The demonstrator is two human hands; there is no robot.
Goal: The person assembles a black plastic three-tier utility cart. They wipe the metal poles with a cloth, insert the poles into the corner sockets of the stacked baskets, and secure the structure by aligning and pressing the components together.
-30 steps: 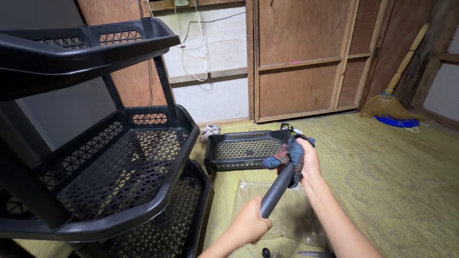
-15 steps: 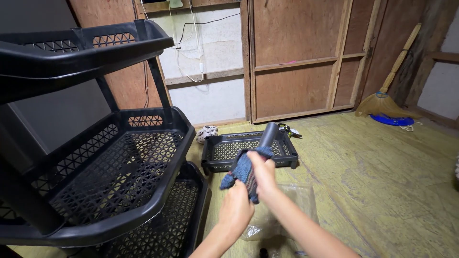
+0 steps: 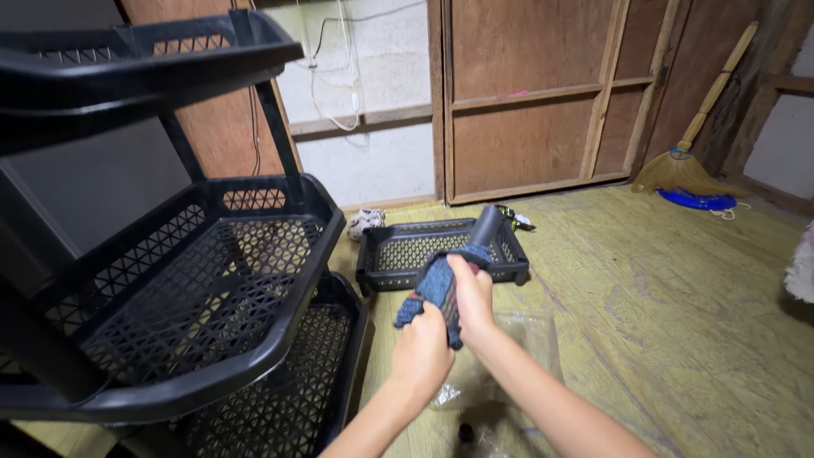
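Both my hands meet in front of me around a black plastic tube (image 3: 487, 226) wrapped in a blue cloth (image 3: 434, 285). My right hand (image 3: 472, 295) grips the cloth-covered part of the tube from the right. Below it, my left hand (image 3: 421, 354) holds the tube's lower end. The tube's open upper end points away from me, toward a loose black mesh basket (image 3: 398, 252) lying on the floor.
A black three-tier mesh cart (image 3: 212, 280) fills the left side, close to my hands. Clear plastic wrapping (image 3: 526, 339) lies on the yellowish floor under my arms. A broom (image 3: 687, 161) leans at the far right by wooden wall panels.
My left hand came up to join the right on the tube. The tube and cloth shifted left and nearer, in front of the loose basket.
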